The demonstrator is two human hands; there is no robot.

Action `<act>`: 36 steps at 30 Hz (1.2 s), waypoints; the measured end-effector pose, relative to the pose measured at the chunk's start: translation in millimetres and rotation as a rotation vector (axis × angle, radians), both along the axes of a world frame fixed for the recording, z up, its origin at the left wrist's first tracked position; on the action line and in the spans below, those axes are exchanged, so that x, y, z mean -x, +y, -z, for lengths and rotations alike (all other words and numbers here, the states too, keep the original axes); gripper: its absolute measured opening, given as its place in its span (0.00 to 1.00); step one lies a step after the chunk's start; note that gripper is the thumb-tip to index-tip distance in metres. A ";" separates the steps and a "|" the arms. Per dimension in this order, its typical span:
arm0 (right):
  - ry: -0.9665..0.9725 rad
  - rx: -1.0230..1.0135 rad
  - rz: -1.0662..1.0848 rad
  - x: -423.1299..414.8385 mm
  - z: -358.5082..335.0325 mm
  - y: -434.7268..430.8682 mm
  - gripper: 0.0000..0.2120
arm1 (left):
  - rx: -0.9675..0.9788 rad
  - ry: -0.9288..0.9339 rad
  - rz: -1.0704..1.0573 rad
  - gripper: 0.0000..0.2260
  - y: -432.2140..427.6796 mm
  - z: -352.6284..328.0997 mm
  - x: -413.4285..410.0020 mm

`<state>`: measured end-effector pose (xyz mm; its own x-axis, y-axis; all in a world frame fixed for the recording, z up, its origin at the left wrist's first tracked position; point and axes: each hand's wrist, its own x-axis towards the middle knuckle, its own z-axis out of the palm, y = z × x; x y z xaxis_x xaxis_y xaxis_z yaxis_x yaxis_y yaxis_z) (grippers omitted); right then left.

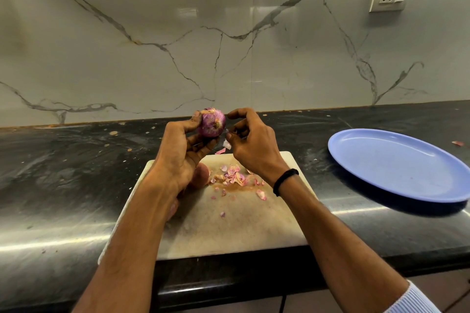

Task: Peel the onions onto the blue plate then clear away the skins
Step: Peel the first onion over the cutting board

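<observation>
My left grip [183, 152] holds the round purple onion [211, 123]; my right grip [251, 145] pinches a pale skin flake [227, 144] beside it; oval blue plate [396, 168] lies on the black table [76, 160].

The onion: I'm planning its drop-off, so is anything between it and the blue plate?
Nothing on the counter does. The onion, gripped by the left hand, is left of the empty blue plate; only the right hand, pinching a skin scrap, is on that side.
</observation>
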<state>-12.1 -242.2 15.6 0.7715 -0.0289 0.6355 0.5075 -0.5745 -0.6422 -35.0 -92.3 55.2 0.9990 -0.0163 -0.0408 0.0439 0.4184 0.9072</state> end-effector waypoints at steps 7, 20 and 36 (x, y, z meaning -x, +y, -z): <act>-0.028 0.083 0.156 -5.9 5.7 -2.4 0.17 | 0.043 0.010 -0.006 0.08 1.9 0.4 -0.8; -0.194 0.056 0.208 -1.5 0.2 -7.0 0.13 | 0.008 0.023 -0.029 0.09 3.0 2.5 -5.7; -0.350 -0.037 0.095 -3.8 4.0 0.5 0.06 | -0.067 -0.133 0.017 0.13 -0.6 7.0 -11.3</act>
